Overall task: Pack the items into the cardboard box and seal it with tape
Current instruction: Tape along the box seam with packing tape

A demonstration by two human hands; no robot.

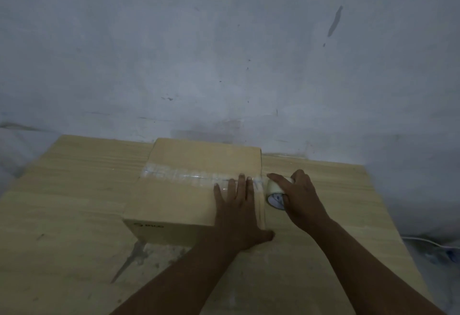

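Note:
A closed cardboard box [179, 197] stands on the wooden table [62, 215], its flaps folded down. A strip of clear tape [184, 176] runs across its top seam from left to right. My left hand [236, 212] lies flat on the box's right end, fingers straight, pressing the tape down near the edge. My right hand [298, 197] grips a roll of clear tape [275, 194] just past the box's right edge, a finger hooked through its core. The tape leads from the roll onto the box. The box's contents are hidden.
A grey stained wall [224, 53] rises right behind the table. The table's right edge falls off near a white cable [428, 241] on the floor. Scuff marks show on the tabletop in front of the box.

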